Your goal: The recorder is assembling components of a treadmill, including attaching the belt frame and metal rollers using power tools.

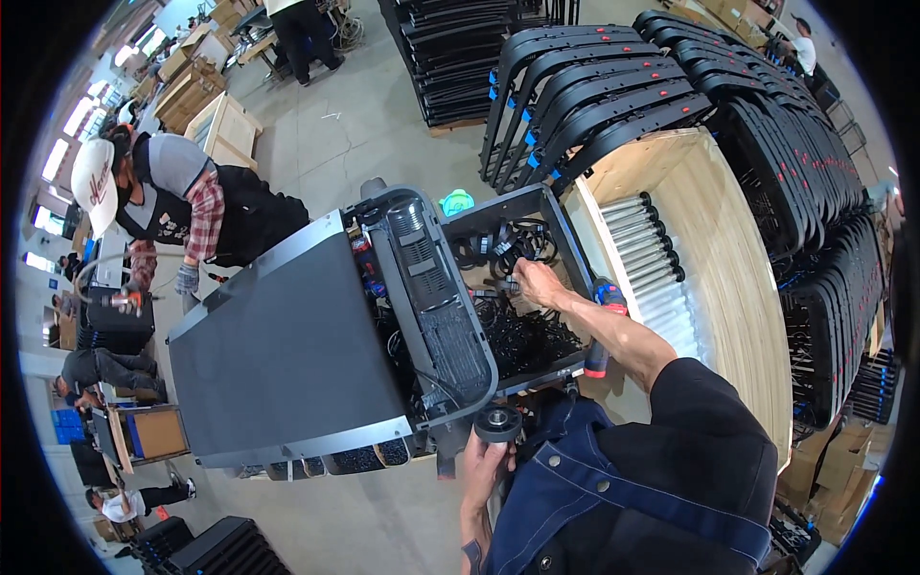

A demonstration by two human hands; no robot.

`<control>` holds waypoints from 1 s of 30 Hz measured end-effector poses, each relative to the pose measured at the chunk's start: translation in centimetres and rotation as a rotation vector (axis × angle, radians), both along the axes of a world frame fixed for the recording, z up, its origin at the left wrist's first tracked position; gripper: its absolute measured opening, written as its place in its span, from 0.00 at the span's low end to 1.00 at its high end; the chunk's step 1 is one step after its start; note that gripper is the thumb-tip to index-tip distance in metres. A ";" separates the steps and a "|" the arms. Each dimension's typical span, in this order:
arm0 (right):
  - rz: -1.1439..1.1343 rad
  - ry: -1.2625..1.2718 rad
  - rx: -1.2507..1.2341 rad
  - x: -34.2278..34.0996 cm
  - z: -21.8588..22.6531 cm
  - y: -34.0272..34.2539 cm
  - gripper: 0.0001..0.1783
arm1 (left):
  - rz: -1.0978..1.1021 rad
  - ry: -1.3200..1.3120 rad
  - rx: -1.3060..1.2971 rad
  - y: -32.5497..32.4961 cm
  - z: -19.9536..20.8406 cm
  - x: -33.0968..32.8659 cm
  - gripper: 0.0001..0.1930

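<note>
My left hand (482,468) is closed around a black wheel with a metal centre (497,419), beside the near front corner of a treadmill (287,335). Whether the wheel is fixed to the machine I cannot tell. My right hand (539,284) reaches into a dark tray (565,225) of small black parts. Its fingers are drawn together, and what they hold, if anything, is hidden. Bundled black cables or straps (498,244) lie at the tray's far end, and loose black pieces (527,340) fill the near end. The treadmill's black ribbed motor cover (426,287) lies between deck and tray.
A blue-red power tool (604,302) hangs at the tray's right edge. To the right stands a wooden crate (738,278) with metal rollers (640,244). Black curved frames (594,96) are stacked behind. A co-worker in a white cap (192,201) stands across the deck at left.
</note>
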State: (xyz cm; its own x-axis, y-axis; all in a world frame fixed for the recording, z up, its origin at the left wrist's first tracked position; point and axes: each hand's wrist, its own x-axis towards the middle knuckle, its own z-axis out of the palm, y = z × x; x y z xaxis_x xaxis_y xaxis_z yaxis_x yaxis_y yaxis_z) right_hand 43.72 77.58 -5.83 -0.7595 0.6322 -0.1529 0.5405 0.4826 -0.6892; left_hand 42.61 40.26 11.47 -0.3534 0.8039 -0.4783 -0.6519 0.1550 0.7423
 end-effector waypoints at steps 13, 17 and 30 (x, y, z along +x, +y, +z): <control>0.046 0.428 -0.785 10.0 19.9 -15.0 0.14 | -0.112 0.228 0.105 -1.7 -0.1 0.9 0.33; 0.151 0.342 -0.850 11.3 21.5 -18.2 0.13 | -0.168 0.215 0.059 -2.5 0.7 1.2 0.39; 0.408 0.118 -0.143 9.1 23.8 -23.9 0.17 | 0.067 0.138 0.160 -4.6 0.0 -0.6 0.36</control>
